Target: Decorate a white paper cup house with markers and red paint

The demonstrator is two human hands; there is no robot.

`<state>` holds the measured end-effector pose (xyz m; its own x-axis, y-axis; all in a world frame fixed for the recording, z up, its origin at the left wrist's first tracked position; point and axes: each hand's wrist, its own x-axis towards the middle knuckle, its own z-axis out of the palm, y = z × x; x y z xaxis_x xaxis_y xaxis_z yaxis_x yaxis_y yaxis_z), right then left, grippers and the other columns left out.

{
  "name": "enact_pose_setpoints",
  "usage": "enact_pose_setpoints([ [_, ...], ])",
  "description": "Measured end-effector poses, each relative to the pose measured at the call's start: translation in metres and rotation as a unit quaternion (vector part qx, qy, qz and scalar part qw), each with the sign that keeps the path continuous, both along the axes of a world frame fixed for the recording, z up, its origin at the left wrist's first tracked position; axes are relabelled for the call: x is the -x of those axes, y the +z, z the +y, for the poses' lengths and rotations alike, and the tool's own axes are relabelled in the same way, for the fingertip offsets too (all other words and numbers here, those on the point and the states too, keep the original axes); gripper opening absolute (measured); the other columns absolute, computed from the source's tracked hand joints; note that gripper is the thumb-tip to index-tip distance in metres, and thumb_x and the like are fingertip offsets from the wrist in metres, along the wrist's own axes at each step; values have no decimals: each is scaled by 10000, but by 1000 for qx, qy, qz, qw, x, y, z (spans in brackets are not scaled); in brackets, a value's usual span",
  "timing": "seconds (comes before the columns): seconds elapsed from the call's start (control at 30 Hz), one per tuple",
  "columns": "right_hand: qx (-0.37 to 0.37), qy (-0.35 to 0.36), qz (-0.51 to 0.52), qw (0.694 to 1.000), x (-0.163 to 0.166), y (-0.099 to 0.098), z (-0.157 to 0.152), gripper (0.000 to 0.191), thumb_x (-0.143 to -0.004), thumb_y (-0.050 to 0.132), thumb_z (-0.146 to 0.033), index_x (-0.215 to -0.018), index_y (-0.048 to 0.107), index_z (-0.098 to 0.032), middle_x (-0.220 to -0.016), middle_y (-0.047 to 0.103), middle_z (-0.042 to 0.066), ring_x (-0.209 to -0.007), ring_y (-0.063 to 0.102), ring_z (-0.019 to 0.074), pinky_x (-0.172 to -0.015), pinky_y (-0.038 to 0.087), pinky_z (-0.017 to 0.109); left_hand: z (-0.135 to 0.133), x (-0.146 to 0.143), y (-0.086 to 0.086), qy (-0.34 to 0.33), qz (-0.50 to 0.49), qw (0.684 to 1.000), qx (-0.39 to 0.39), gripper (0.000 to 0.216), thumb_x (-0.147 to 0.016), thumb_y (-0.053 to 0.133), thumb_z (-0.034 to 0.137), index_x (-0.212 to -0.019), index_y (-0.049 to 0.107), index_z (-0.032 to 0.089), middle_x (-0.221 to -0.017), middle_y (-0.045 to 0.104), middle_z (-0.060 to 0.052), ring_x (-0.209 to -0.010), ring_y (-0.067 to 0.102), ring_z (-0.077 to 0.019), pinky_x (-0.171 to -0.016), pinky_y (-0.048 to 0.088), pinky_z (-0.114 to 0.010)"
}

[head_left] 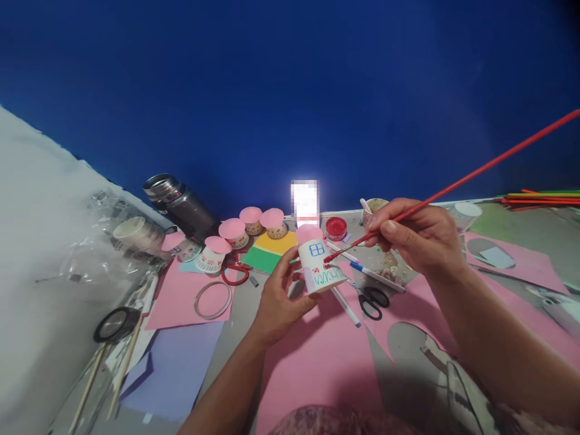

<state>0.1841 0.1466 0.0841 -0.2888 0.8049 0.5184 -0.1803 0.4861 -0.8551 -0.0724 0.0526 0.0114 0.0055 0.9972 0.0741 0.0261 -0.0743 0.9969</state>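
Observation:
My left hand [283, 296] grips a white paper cup [312, 260] from below and the left side, tilted above the pink paper. Blue window lines, green grass strokes and small red dabs mark the cup's side. In my right hand [412, 232] is a long red paintbrush [457, 181], held between thumb and fingers. Its red bristle tip meets, or nearly meets, the cup wall beside the window drawing. An open pot of red paint [336, 228] stands behind the cup.
Several finished-looking cups with pink paper roofs [232, 232] stand at back left, by a dark flask [181, 202]. Black-handled scissors [374, 302], markers [378, 277], red-handled scissors [235, 275] and a tape ring [212, 300] lie around. A lit screen [304, 202] leans against the blue wall.

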Motion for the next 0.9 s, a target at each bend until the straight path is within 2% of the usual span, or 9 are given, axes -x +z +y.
enact_pose_setpoints([
  [0.37,-1,21,-18,1000,2,-4,2,203,-985,778,-391,-900,795,-207,-744,781,36,-597,659,126,-517,517,242,-1,-3,3,3,-18,1000,4,903,-758,950,362,-1554,526,313,-1514,642,-119,-1418,591,-343,-1146,513,-463],
  [0.6,0,-4,12,1000,-1,1,1,215,-977,782,-416,-902,797,-215,-751,770,34,-575,645,130,-505,507,265,2,-3,0,15,-42,999,-6,942,-700,982,371,-1532,547,288,-1601,569,-150,-1471,552,-376,-1175,492,-501],
  [0.77,5,-6,8,1000,-2,3,1,238,-958,798,-436,-886,798,-209,-734,764,41,-566,638,138,-498,507,280,5,-6,5,0,-96,995,-25,891,-661,998,304,-1459,602,278,-1525,638,-135,-1421,606,-361,-1133,541,-470],
  [0.9,15,-4,17,1000,-1,3,0,256,-947,806,-459,-878,799,-213,-730,761,41,-571,639,144,-497,507,285,5,-6,8,6,-124,992,-4,906,-616,1014,255,-1425,607,268,-1501,653,-136,-1410,615,-361,-1076,584,-428],
])
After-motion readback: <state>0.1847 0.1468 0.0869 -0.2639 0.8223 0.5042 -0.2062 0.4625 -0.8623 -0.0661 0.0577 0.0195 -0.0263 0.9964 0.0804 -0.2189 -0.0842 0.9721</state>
